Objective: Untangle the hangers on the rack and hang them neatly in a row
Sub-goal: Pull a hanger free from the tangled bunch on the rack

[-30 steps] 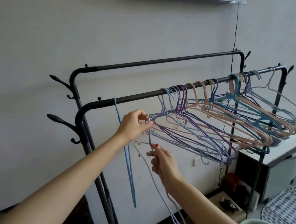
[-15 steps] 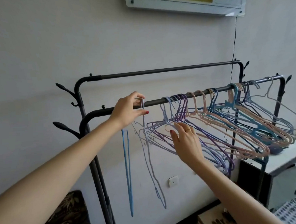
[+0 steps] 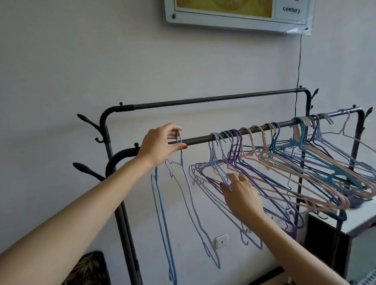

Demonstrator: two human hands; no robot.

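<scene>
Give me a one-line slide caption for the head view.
Left hand hooks a lavender hanger onto the front rail; right hand reaches into the tangled hangers.

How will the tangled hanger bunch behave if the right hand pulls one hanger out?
The bunch looks like thin wire, so probably light and springy. Its frames overlap closely, so pulling one would likely drag its neighbours. The hooks sit loosely on the rail, so they may slide or swing. The right hand touches the lilac ones.
</scene>
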